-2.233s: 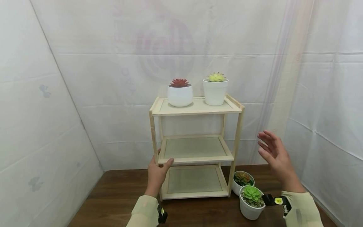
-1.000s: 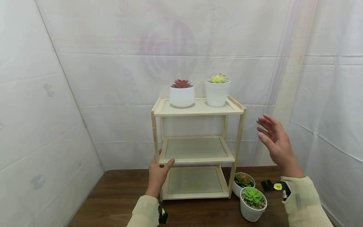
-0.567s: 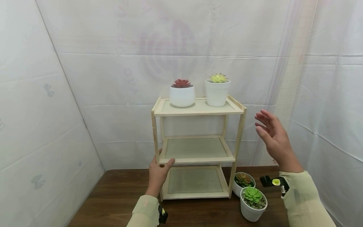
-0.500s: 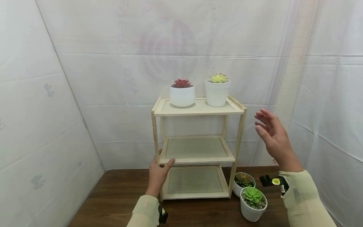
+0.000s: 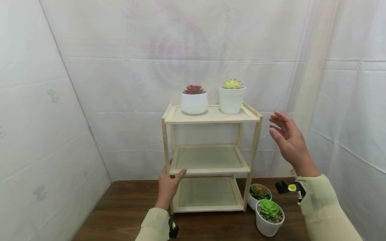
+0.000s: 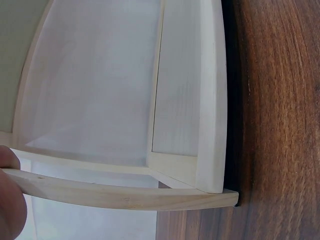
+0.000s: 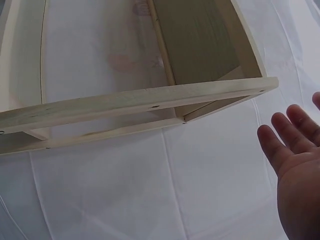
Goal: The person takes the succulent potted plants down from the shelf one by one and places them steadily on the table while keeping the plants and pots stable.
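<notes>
In the head view, grips the left front post point(image 5: 165, 144) of the three-tier wooden shelf point(image 5: 211, 157) with the left hand point(image 5: 169, 185) and holds the right hand point(image 5: 292, 144), with fingers loosely parted, in the air right of it, with a red succulent point(image 5: 194, 89) and a yellow-green succulent point(image 5: 233, 84) on top and a rust-tinged succulent point(image 5: 259, 192) and a bright green succulent point(image 5: 269, 208) on the table point(image 5: 129, 207) at right. In the left wrist view, pinches the post between partly cropped digits. In the right wrist view, holds relaxed fingers apart from the shelf.
</notes>
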`<state>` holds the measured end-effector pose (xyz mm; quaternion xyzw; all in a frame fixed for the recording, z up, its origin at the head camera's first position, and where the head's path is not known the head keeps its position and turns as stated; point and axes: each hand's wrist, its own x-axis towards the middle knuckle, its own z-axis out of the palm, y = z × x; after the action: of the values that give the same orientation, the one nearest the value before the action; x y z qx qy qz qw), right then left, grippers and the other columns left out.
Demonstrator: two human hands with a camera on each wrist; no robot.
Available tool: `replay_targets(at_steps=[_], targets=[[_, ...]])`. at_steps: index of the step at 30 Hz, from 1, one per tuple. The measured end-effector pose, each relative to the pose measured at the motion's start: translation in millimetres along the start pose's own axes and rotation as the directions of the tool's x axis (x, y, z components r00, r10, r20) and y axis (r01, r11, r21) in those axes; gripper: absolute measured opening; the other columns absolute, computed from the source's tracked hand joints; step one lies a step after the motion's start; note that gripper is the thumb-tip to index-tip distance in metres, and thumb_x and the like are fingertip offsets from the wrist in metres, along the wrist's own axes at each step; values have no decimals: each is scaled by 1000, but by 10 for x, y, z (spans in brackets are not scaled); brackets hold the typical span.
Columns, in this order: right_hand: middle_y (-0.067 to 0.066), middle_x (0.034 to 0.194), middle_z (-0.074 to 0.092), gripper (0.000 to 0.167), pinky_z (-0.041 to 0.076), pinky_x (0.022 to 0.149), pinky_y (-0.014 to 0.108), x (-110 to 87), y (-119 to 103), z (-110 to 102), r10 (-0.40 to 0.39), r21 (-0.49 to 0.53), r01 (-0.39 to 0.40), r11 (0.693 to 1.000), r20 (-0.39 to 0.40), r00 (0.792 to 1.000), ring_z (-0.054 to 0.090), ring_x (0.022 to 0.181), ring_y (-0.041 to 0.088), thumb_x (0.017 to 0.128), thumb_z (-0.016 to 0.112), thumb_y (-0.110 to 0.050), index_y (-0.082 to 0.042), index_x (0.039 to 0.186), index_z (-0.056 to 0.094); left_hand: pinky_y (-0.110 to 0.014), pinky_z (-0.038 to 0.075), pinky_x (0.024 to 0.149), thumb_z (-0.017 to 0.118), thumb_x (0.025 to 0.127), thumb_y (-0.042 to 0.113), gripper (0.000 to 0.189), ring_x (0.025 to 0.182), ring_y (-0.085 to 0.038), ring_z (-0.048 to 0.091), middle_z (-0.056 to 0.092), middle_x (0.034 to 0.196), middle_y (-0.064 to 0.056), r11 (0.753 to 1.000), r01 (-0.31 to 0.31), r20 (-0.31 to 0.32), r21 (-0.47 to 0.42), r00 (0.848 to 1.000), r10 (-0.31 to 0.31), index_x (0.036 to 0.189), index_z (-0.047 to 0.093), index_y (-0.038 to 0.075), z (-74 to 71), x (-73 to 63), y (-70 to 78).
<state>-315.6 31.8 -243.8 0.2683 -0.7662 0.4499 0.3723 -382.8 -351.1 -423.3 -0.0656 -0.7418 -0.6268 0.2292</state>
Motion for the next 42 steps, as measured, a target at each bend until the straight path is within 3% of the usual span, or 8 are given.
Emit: replay_targets(at_steps=[8, 19, 22, 28, 31, 34, 39, 42], targets=[[13, 143, 46, 54, 40, 97, 6, 90, 3, 31, -9, -3, 9, 1000, 7, 1000, 47, 127, -1, 98, 53, -6, -10, 149, 34, -48, 49, 98, 80, 77, 46, 84, 123, -27, 57, 59, 133, -14, 1000, -4, -12, 10, 1000, 4, 145, 42, 17, 7, 15, -20], [19, 143, 44, 57, 38, 98, 4, 167, 17, 54, 6, -37, -5, 999, 19, 1000, 46, 128, 0, 98, 54, -9, -14, 150, 32, -48, 48, 100, 80, 77, 44, 84, 123, -27, 57, 59, 133, -15, 1000, 1, -21, 7, 1000, -1, 145, 43, 13, 8, 5, -4], [20, 144, 43, 57, 37, 98, 5, 183, 20, 64, 14, -45, -13, 999, 23, 1000, 46, 131, 6, 98, 55, -10, -15, 151, 31, -48, 48, 100, 80, 77, 44, 84, 123, -27, 57, 59, 133, -15, 1000, 0, -20, 6, 1000, 0, 144, 43, 13, 8, 3, -3], [19, 148, 40, 58, 37, 101, 7, 214, 14, 98, 30, -55, -28, 998, 43, 999, 43, 136, 31, 99, 55, -13, -16, 151, 30, -49, 48, 100, 80, 77, 45, 84, 123, -28, 57, 58, 134, -15, 1000, 7, -20, 14, 1000, -7, 145, 42, 15, 5, -5, -4], [20, 149, 40, 58, 37, 103, 9, 221, 18, 114, 41, -66, -38, 997, 49, 998, 42, 136, 35, 99, 55, -14, -16, 152, 29, -49, 48, 99, 80, 77, 46, 84, 122, -28, 57, 59, 133, -15, 1000, 7, -22, 22, 1000, -6, 146, 42, 15, 6, -7, -4], [19, 150, 40, 59, 37, 107, 17, 223, 21, 128, 66, -83, -61, 995, 53, 996, 41, 137, 37, 99, 55, -17, -18, 152, 29, -49, 48, 98, 80, 76, 46, 85, 121, -28, 58, 59, 132, -16, 1000, 5, -25, 28, 1000, -4, 145, 42, 15, 8, -9, 2], [16, 152, 39, 61, 36, 108, 47, 242, 21, 159, 110, -119, -104, 987, 52, 993, 41, 137, 38, 99, 56, -23, -20, 152, 28, -49, 49, 97, 80, 76, 46, 85, 119, -28, 59, 60, 131, -16, 1000, 3, -27, 19, 1000, -2, 145, 43, 13, 12, -5, 7], [18, 152, 39, 62, 35, 107, 56, 268, 24, 184, 127, -121, -120, 985, 55, 990, 40, 138, 38, 99, 56, -25, -19, 153, 27, -48, 49, 98, 80, 76, 45, 85, 119, -27, 60, 60, 131, -16, 1000, -4, -28, 18, 1000, 4, 145, 43, 12, 12, 0, 0]])
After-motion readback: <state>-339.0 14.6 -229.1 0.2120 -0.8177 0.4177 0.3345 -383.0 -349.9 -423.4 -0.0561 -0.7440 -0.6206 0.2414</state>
